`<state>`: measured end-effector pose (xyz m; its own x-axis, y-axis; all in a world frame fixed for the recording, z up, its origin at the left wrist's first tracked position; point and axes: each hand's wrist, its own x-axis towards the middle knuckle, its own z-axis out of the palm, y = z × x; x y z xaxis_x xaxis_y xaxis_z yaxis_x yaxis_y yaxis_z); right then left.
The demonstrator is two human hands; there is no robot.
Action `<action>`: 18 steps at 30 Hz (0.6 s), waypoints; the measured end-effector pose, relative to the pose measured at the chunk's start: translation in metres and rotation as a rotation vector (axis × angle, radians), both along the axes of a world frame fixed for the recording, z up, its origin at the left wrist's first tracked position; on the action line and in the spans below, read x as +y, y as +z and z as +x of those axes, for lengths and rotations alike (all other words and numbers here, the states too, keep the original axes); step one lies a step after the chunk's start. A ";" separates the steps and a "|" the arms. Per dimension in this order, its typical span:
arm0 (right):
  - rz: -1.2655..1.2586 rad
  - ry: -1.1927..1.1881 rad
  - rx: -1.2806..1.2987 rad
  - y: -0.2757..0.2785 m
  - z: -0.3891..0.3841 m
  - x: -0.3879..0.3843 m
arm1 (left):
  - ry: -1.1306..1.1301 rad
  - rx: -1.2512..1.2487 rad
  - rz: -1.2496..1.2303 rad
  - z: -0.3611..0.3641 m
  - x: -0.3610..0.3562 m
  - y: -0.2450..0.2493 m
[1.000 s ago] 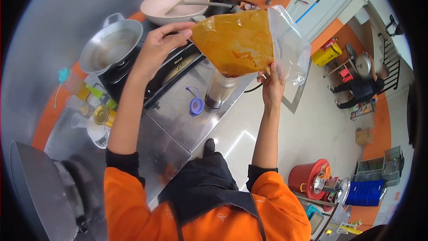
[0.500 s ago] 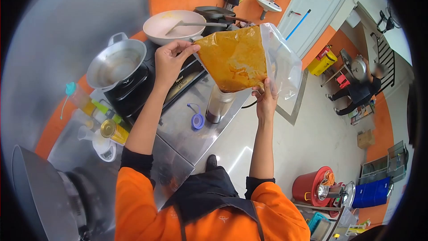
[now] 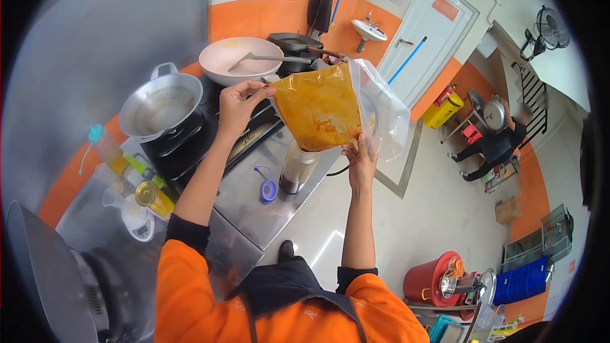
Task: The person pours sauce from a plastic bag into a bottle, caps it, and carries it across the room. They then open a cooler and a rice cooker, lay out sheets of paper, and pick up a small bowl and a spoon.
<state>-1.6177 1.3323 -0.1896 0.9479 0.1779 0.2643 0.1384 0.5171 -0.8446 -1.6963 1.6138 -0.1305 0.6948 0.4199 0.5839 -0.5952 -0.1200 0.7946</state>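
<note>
A clear plastic bag [image 3: 321, 105] with a thick orange-brown sauce inside is held up in front of me, tilted. My left hand [image 3: 238, 107] pinches its left corner between thumb and fingers. At the lower right, my right hand [image 3: 361, 160] grips the bag near where the sauce ends; the unfilled part of the bag flares out to the right. Directly below, a clear jar [image 3: 298, 168] with something dark at its bottom stands on the steel counter [image 3: 248, 213], its top overlapped by the bag's lower corner. Beside the jar lies a purple lid [image 3: 268, 189] with a strap.
A metal wok [image 3: 162, 105] sits on the stove at left. Behind it is a pale pan [image 3: 238, 57] with a spatula [image 3: 273, 58]. A yellow can [image 3: 152, 198], a squeeze bottle [image 3: 108, 152] and a kitchen scale [image 3: 140, 225] stand left. Across the room, a person [image 3: 499, 143] holds a pot.
The view has shifted, and the bag appears slightly lower and further left. Both hands keep their hold on it. The jar and lid stay on the counter.
</note>
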 end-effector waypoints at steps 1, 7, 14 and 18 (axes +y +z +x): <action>-0.005 0.004 -0.006 0.001 -0.001 0.000 | 0.036 -0.024 0.041 0.000 -0.004 0.003; 0.000 -0.016 0.024 -0.002 -0.003 0.001 | -0.074 -0.026 -0.095 -0.004 -0.008 0.012; 0.040 -0.022 0.039 -0.003 -0.005 0.001 | -0.079 0.038 -0.008 -0.002 -0.003 0.007; 0.050 -0.011 0.035 -0.005 -0.004 0.000 | -0.255 -0.087 -0.233 -0.007 -0.011 0.016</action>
<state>-1.6222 1.3321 -0.1941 0.9586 0.1552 0.2389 0.1147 0.5575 -0.8222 -1.7038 1.6027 -0.1148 0.7463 0.3684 0.5543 -0.6492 0.2194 0.7282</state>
